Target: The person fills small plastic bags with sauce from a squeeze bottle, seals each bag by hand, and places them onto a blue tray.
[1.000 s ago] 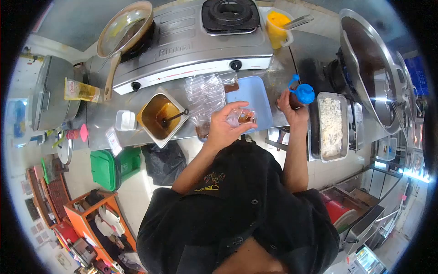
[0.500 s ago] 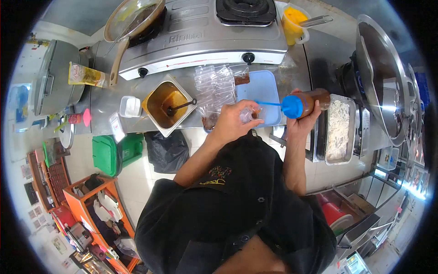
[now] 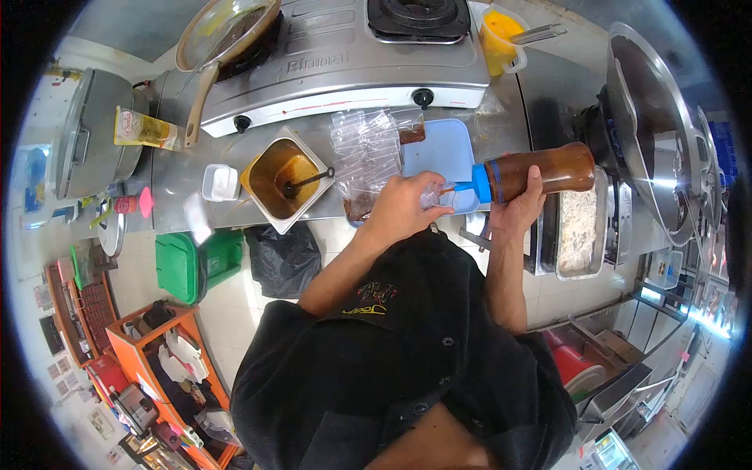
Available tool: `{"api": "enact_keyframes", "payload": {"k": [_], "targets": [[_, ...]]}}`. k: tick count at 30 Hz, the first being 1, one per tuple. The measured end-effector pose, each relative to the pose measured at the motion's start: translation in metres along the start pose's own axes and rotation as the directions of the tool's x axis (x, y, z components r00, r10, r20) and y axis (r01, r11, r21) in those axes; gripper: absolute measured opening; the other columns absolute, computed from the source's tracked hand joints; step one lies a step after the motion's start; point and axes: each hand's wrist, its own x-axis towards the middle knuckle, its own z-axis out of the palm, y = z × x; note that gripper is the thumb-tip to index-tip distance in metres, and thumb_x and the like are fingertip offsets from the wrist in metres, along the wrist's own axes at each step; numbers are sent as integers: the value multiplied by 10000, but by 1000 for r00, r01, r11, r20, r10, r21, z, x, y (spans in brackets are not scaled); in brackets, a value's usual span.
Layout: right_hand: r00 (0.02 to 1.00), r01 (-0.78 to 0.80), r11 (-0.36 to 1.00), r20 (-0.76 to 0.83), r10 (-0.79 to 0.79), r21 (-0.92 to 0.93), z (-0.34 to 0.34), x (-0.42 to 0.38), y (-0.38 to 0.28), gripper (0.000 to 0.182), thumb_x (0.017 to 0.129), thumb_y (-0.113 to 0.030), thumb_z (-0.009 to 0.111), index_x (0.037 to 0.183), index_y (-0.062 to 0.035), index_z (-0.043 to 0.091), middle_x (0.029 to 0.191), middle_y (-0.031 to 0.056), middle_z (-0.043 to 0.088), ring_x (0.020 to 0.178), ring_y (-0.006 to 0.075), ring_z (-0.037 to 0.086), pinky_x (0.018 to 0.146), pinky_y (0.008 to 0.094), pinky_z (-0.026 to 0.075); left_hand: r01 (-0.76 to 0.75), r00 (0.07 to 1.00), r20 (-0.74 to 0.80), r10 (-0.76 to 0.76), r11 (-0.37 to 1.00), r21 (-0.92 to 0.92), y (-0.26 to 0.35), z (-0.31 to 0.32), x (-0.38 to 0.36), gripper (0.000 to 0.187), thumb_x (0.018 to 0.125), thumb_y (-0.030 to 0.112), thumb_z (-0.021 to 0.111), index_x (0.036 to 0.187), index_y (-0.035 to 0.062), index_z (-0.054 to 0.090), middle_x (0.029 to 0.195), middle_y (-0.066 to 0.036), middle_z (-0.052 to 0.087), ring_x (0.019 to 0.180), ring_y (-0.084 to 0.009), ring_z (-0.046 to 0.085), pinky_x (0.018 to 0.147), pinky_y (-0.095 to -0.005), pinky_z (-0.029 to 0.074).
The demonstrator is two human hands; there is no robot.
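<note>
**Sauce bottle tipped sideways into small clear bag**

Bottle and bag meet at the near edge of the steel counter, in front of the person's chest. The right hand wraps its fingers closed around the brown sauce squeeze bottle with the blue cap, holding it almost level, its blue nozzle pointing left. The left hand pinches the small clear plastic bag between curled fingers and thumb, with the nozzle tip at the mouth of the bag. Both hands hover over the near edge of the light blue plastic tray, which lies flat on the counter.

Left of the tray sits a loose pile of clear plastic bags, some already showing brown filling. Farther left stands the square steel container of brown sauce with a ladle resting in it, and beside that a small white square tub. At the far side runs the silver two-burner gas stove, with a frying pan on its left burner. A yellow plastic jug stands far right of the stove. To the right, just below the bottle, a rectangular steel tray of white food sits beside a large steel wok.
</note>
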Motion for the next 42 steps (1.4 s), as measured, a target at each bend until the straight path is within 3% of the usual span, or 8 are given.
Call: {"api": "enact_keyframes", "payload": {"k": [11, 17, 19, 21, 24, 25, 27, 42], "targets": [[809, -373, 561, -37, 586, 739, -42, 58, 25, 618, 1006, -540, 455, 1320, -9, 497, 1341, 247, 512, 1197, 419, 536, 983, 568, 502, -225, 962, -205, 182, 950, -214, 21, 1, 2, 418, 715, 131, 893, 1071, 30, 697, 965, -102, 754, 860, -180, 731, 793, -298, 571], [523, -519, -66, 377, 764, 852, -85, 95, 31, 438, 923, -295, 571, 1136, 87, 562, 1089, 272, 585, 1139, 442, 569, 947, 547, 552, -165, 967, -235, 98, 945, -283, 18, -4, 0, 502, 689, 168, 917, 1100, 25, 666, 1000, -111, 749, 876, -182, 740, 776, -300, 575], [516, -539, -68, 393, 762, 839, -62, 65, 20, 524, 976, -469, 525, 1207, -1, 572, 1156, 201, 616, 1084, 355, 586, 879, 498, 561, -144, 968, -237, 81, 954, -262, 10, -5, 2, 509, 688, 178, 917, 1107, 38, 664, 973, -120, 748, 872, -204, 743, 771, -311, 579], [650, -619, 487, 54, 758, 616, -51, 31, 22, 507, 1003, -479, 467, 1209, -24, 556, 1110, 158, 621, 1032, 296, 594, 721, 360, 535, -136, 962, -263, 79, 969, -206, 4, -6, 4, 497, 691, 151, 912, 1113, 51, 671, 963, -102, 752, 869, -174, 735, 775, -295, 576], [900, -269, 957, 324, 291, -111, -19, -25, 16, 344, 1008, -382, 523, 1191, -100, 593, 1047, 121, 592, 996, 265, 567, 750, 397, 451, -144, 950, -288, 118, 987, -69, -3, -12, 9, 483, 695, 130, 905, 1118, 68, 679, 952, -77, 757, 862, -145, 729, 766, -280, 572], [897, -278, 954, 326, 300, -112, 7, -29, -6, 344, 1008, -382, 523, 1191, -100, 593, 1047, 121, 592, 996, 265, 567, 750, 397, 451, -160, 946, -285, 155, 987, 8, -4, -13, 10, 479, 697, 137, 903, 1117, 73, 680, 950, -69, 758, 857, -146, 732, 755, -280, 572], [452, 870, 296, 877, -161, -393, 39, -29, -36, 169, 905, -181, 673, 1056, -108, 656, 1068, 113, 598, 1041, 290, 550, 815, 414, 419, -136, 955, -269, 130, 991, -6, -2, -19, 12, 447, 707, 158, 894, 1090, 67, 682, 942, -95, 751, 849, -183, 736, 737, -303, 572], [745, 202, 930, 665, 58, -307, 51, -26, -8, 529, 871, 80, 638, 1339, -12, 408, 944, 59, 609, 897, 116, 561, 869, 291, 428, 152, 950, -158, -269, 842, -518, 0, -34, 9, 65, 894, 54, 719, 927, -2, 719, 858, -62, 731, 812, -87, 645, 747, -255, 515]]}}
